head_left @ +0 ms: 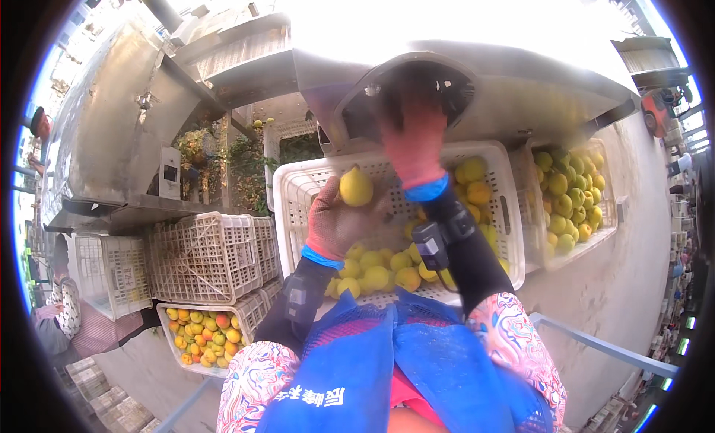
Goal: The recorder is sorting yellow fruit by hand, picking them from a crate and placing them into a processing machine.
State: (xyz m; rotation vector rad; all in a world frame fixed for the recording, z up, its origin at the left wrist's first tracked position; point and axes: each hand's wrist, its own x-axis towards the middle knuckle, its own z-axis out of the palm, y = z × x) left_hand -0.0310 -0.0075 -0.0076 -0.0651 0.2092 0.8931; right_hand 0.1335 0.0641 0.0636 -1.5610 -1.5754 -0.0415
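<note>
Left hand (333,223), fingers holding a yellow fruit (356,186) over a white crate (510,213); right hand (414,146) inside a metal chute (457,98) past its far edge, finger grip unclear.

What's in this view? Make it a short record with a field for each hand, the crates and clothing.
Left hand: cupped by a yellow peach; grip unclear
Right hand: extends into the opening of the metal housing; fingers blurred in shadow
Middle crate: white plastic, partly filled with peaches
Right crate: white, holding peaches
Lower-left crate: redder peaches
Left stack: slatted white crates
Clothing: blue apron, patterned sleeves
</note>
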